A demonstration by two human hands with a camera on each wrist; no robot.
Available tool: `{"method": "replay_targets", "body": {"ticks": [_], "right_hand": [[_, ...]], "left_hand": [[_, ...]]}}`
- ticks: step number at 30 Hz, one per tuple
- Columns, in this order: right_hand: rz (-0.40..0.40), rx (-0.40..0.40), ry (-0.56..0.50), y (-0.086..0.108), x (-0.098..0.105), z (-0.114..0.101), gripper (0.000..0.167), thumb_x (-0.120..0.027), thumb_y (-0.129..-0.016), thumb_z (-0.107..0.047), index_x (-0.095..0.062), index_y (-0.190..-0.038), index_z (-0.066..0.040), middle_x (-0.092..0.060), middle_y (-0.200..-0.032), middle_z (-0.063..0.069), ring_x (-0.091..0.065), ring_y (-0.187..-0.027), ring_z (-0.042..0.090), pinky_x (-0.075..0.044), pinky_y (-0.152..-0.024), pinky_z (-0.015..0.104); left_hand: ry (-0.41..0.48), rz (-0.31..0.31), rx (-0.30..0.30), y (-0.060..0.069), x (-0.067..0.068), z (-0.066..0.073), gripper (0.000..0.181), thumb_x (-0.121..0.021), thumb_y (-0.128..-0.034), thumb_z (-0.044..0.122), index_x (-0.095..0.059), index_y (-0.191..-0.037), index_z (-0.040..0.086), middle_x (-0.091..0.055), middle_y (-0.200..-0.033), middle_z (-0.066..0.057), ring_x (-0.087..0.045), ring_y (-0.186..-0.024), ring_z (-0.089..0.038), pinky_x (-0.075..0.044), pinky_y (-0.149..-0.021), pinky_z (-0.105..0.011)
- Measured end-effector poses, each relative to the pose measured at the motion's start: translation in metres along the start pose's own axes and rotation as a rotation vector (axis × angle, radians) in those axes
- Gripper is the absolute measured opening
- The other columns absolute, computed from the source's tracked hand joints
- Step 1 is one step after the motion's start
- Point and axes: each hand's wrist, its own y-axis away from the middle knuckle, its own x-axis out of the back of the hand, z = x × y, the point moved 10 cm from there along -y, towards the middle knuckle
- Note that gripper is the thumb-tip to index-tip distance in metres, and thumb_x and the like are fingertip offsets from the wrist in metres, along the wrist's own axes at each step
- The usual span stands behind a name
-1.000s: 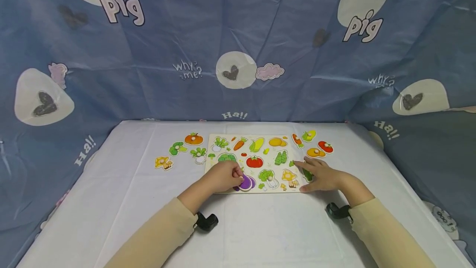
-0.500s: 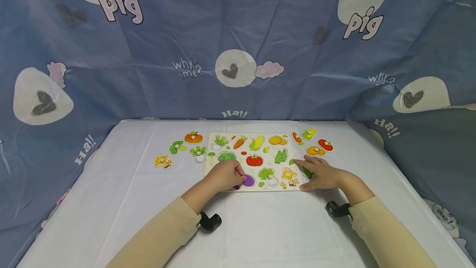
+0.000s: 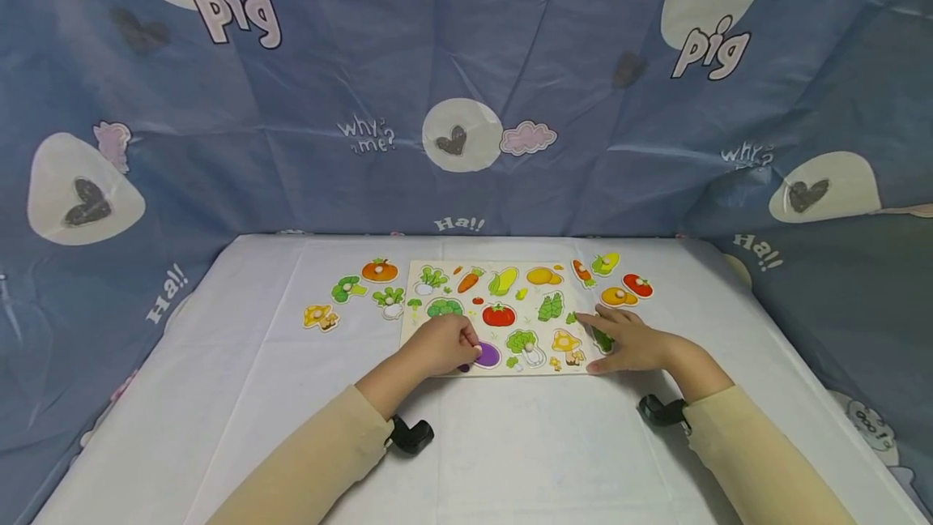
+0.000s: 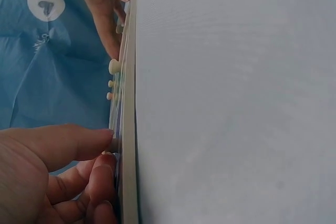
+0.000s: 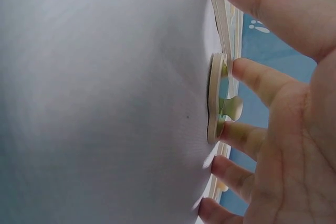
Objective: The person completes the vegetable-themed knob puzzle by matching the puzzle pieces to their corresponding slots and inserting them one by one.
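My left hand (image 3: 440,344) is at the near edge of a cream vegetable puzzle board (image 3: 414,324). Thumb and forefinger pinch the knob of the purple eggplant piece (image 3: 488,356), as the left wrist view also shows. That piece lies flat in its outline, partly covered by the hand. On the board's right edge my right hand (image 3: 637,347) rests with its fingers spread. Under it is a long green knobbed piece (image 3: 602,340), mostly hidden; in the right wrist view fingertips touch this piece (image 5: 214,95) and the board's edge. A bok choy piece (image 3: 529,348) sits in the board.
Left of the board lie loose pumpkin (image 3: 380,271), broccoli (image 3: 347,289), turnip (image 3: 389,302) and mushroom (image 3: 321,317) pieces. To its right are carrot (image 3: 582,274), corn (image 3: 606,264), tomato (image 3: 638,287) and potato (image 3: 619,298) pieces. A blue printed cloth (image 3: 466,193) hangs behind.
The eggplant piece, earlier offset over its outline, now lies flat in line with it. My left hand moved slightly right with it and still pinches its knob. My right hand stayed in place.
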Motion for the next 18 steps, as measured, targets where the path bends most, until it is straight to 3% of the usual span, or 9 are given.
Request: {"method": "replay_targets", "body": {"ticks": [18], "right_hand": [[0.001, 0.020, -0.010, -0.0007, 0.0006, -0.0004, 0.099, -0.077, -0.079, -0.058, -0.032, -0.157, -0.016, -0.013, -0.162, 0.028, -0.011, -0.143, 0.058, -0.020, -0.103, 0.080]], "left_hand": [[0.021, -0.008, -0.038, 0.0030, 0.0035, 0.0003, 0.013, -0.076, -0.0887, 0.017, -0.065, -0.085, 0.014, -0.060, -0.072, 0.003, -0.056, -0.064, -0.012, -0.046, -0.061, -0.028]]}}
